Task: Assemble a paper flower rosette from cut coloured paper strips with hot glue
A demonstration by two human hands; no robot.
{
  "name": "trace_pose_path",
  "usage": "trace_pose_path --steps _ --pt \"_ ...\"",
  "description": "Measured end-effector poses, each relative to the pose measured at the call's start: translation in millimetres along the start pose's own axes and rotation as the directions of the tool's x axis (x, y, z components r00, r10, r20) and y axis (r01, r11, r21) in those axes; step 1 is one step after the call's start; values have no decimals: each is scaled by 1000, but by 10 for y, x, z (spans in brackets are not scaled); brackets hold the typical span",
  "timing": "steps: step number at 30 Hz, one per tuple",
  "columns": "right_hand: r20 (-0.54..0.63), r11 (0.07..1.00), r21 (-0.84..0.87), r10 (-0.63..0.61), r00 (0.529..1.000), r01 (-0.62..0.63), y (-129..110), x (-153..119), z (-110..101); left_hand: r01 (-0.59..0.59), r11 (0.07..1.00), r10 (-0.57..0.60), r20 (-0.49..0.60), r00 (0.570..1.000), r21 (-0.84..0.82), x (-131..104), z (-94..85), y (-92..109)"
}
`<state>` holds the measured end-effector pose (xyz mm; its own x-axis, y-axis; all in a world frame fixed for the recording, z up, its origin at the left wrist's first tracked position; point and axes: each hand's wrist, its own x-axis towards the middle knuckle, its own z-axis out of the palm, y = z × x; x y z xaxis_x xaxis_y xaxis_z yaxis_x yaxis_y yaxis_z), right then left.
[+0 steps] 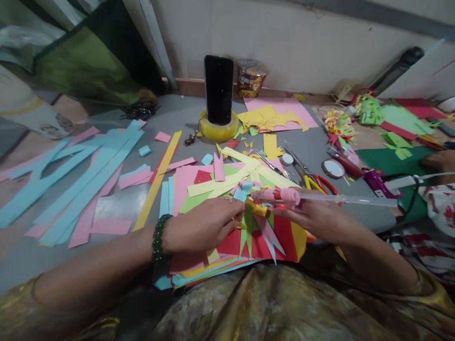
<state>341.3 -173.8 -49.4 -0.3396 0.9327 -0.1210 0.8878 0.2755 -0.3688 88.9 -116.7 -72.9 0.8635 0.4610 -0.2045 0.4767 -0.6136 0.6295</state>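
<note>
My right hand (pixel 316 215) is closed around a pink glue gun (pixel 275 195), and a long clear glue stick (pixel 350 200) sticks out of its back end. A small red light glows by the fingers. My left hand (pixel 206 222) has its fingers pinched at a looped paper ornament (pixel 258 208) of yellow, blue and green strips with notched tails; the fingertips are partly hidden. Both hands are over a stack of coloured paper sheets (pixel 231 246) with red on top. Pale yellow strips (pixel 227 177) lie just beyond the left hand.
Blue strips (pixel 95 175) and pink pieces spread over the left. A phone (pixel 218 90) stands upright in a yellow tape roll (pixel 219 130), beside a noodle cup (pixel 250 80). Scissors (pixel 307 173) and a round tin (pixel 333 168) lie right. Another person's hand (pixel 441 163) shows at the right edge.
</note>
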Motion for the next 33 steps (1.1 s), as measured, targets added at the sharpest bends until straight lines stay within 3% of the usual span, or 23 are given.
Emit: trace_pose_path --steps 6,13,20,29,33 --pt "31 999 43 -12 999 10 -22 -3 -14 32 999 -32 9 999 2 -1 -16 4" --pt "56 997 -61 47 997 -43 -2 -32 -31 38 999 -38 17 999 -5 3 -23 0" --pt "117 970 -177 192 974 -169 -82 17 -36 9 1000 -9 4 1000 11 13 -29 -12" --pt "8 992 -37 119 993 -118 -49 -82 -110 19 1000 -19 5 1000 20 27 -9 -42" --pt "-79 970 230 103 992 -82 -137 -89 -145 31 999 -31 25 999 12 28 -40 -28"
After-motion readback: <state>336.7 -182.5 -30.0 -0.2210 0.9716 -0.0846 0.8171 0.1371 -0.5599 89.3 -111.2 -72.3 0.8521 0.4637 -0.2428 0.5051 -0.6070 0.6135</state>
